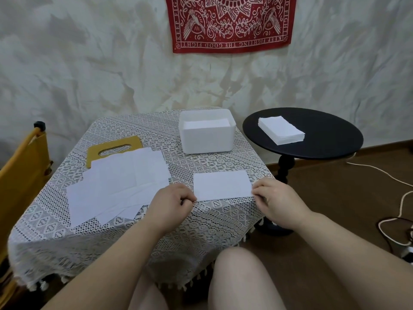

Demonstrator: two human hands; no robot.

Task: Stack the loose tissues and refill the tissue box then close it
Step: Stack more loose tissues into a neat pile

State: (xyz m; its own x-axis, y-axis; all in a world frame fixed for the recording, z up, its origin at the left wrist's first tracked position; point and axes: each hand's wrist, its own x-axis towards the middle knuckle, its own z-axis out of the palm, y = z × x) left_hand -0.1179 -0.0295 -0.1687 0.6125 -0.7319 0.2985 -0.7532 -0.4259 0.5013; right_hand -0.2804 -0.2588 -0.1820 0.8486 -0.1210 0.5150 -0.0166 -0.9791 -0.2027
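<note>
Hands [172, 202] [274, 198] pinching tissue [221, 184] corners, nr table edge

A white tissue box [207, 135] stands open and upright, with tissues showing inside. Its tan lid [112, 151], with an oval slot, lies flat to the box's left, partly under a spread of loose tissues [118, 184]. One folded tissue [221, 184] lies flat in front of the box.
</note>
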